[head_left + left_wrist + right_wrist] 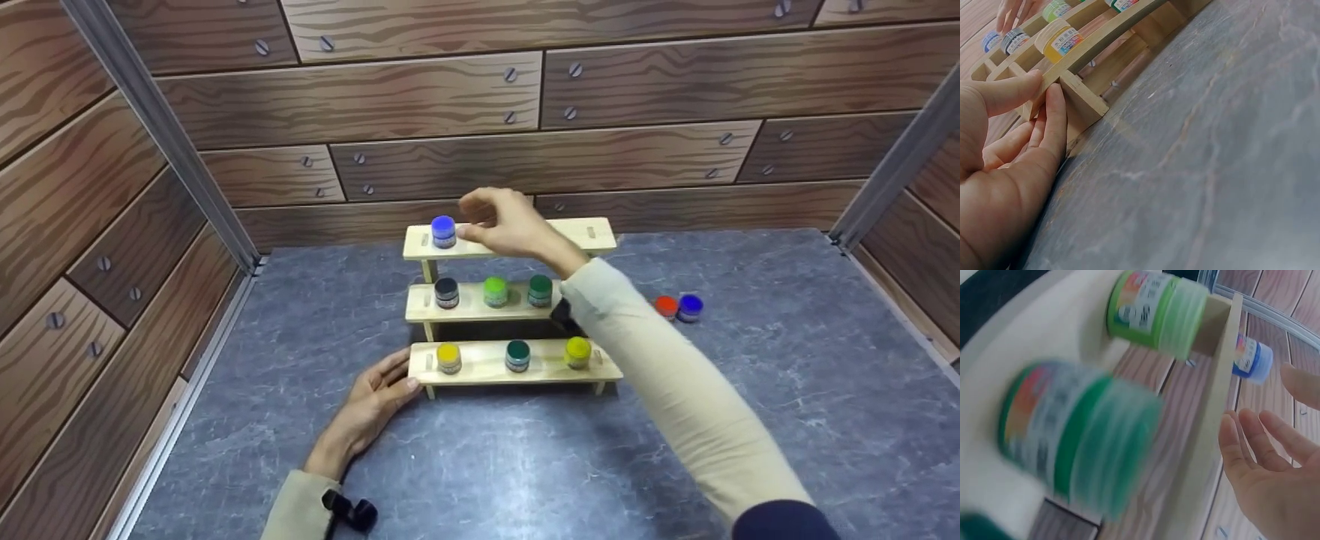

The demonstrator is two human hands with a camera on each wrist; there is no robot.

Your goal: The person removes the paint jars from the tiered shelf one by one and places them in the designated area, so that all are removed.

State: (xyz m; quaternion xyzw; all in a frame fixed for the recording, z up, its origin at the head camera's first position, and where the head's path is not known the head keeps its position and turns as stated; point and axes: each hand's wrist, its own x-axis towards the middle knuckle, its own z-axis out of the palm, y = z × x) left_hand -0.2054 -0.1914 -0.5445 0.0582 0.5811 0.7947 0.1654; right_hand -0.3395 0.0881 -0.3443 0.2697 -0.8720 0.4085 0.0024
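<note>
A three-step wooden display rack [480, 367] bears small paint jars. My left hand [367, 405] pinches the left end of its lowest board, the thumb on top and the fingers beneath in the left wrist view. On the top board stands a blue paint jar [443, 232]. Right beside it is my right hand [514, 225], its fingers loosely bent; the right wrist view shows a gap between them and the jar. The middle board carries a black jar [446, 293], a light green jar [495, 292] and a dark green jar [539, 291].
A yellow jar [448, 358], a teal-green jar [517, 355] and a yellow-green jar [577, 352] stand on the lowest board. Right of the rack, a red jar [665, 306] and another blue jar [690, 307] sit on the grey marbled tabletop [787, 375]. Wood-patterned walls [420, 97] enclose the back and sides.
</note>
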